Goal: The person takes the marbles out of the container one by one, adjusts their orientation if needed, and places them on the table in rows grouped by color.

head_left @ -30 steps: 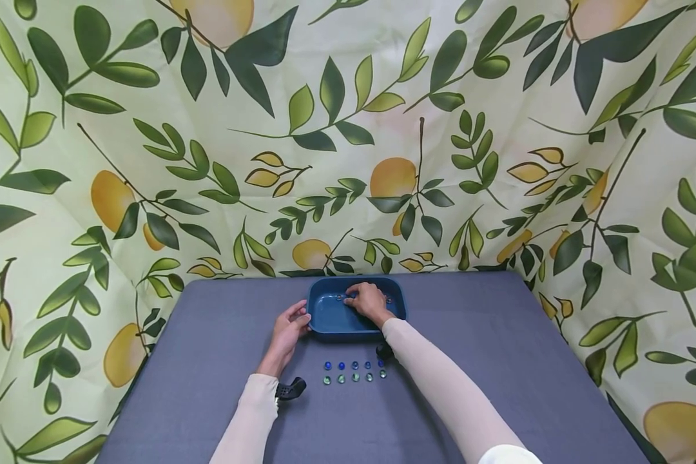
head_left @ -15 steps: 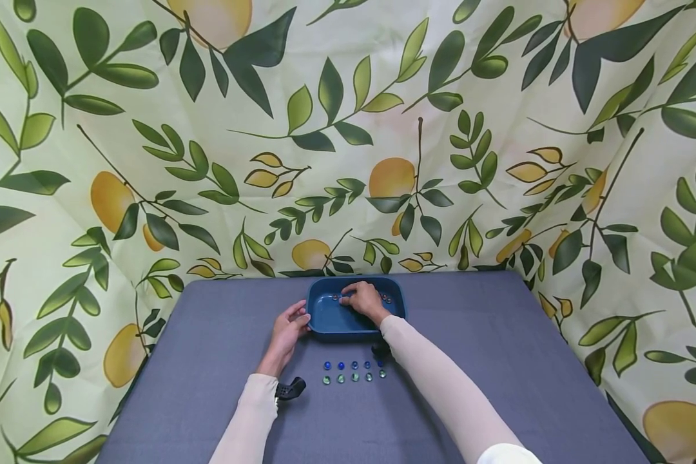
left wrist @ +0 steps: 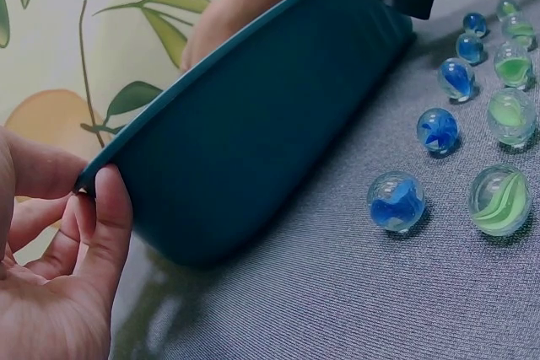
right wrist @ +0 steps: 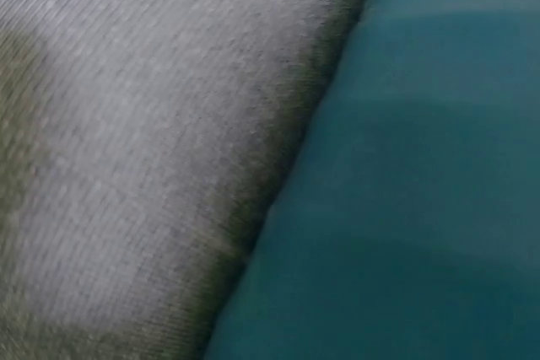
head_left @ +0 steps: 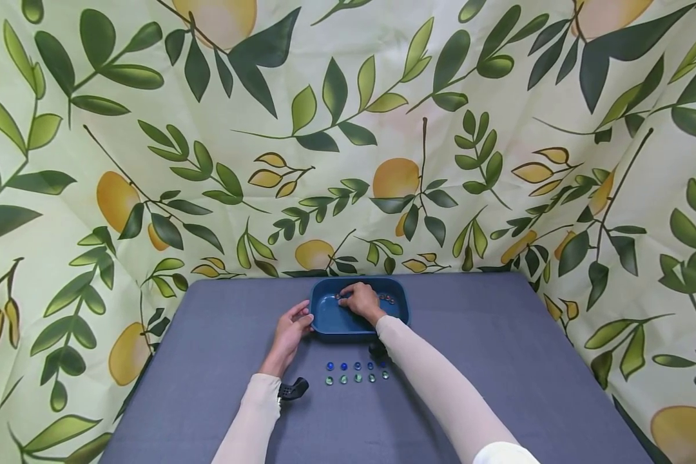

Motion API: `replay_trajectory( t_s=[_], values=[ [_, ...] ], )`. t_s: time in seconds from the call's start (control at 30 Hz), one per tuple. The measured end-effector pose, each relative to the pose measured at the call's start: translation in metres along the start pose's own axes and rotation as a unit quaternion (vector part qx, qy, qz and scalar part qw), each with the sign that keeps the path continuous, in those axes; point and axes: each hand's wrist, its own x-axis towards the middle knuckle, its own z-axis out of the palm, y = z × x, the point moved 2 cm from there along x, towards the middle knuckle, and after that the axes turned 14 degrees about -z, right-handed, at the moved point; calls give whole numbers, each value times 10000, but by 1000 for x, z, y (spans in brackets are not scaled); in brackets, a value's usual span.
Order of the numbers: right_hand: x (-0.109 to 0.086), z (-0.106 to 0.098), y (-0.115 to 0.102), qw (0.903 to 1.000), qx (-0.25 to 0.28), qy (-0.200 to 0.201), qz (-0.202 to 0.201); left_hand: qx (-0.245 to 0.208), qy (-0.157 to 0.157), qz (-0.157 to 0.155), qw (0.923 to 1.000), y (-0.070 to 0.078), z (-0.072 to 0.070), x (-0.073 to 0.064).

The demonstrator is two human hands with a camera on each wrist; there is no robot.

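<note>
A dark blue plastic tub sits near the table's far edge. My left hand pinches its left rim; in the left wrist view the thumb lies against the outside wall and a finger bends over the rim. My right hand reaches down inside the tub, fingertips bent beside a small brownish marble. Whether they grip a marble is too small to tell. More brownish marbles lie right of that hand in the tub. The right wrist view shows only tub wall and cloth, no fingers.
In front of the tub, blue marbles form one row and green-swirled marbles a second row nearer me. My right forearm passes beside their right end. Grey cloth covers the table; a leaf-patterned curtain hangs behind.
Inside the tub my right hand has shifted slightly left, uncovering more of the brownish marbles on its right. My left hand stays at the rim, and the rows of marbles are unchanged.
</note>
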Motion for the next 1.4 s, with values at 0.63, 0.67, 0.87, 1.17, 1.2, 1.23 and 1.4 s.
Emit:
replay_trajectory(
  t_s=[0.63, 0.67, 0.87, 1.17, 1.2, 1.23, 1.4],
  values=[
    [7, 18, -22, 9999, 114, -71, 70, -214, -69, 97, 9997, 1, 0, 1],
    [7, 18, -23, 9999, 122, -82, 74, -215, -79, 110, 9997, 1, 0, 1],
    [8, 22, -26, 10000, 13, -81, -2, -192, -134, 121, 9997, -1, 0, 2],
    [9, 25, -29, 9999, 49, -92, -73, -204, -123, 120, 9996, 2, -1, 0],
    [9, 25, -29, 9999, 75, -102, -93, -197, -129, 125, 9996, 2, -1, 0],
    [9, 26, -30, 9998, 97, -123, -119, -190, -126, 115, 9997, 2, -1, 0],
    [9, 28, -31, 9993, 146, -249, -245, -133, -119, 61, 9998, 0, 0, 2]
  ],
)
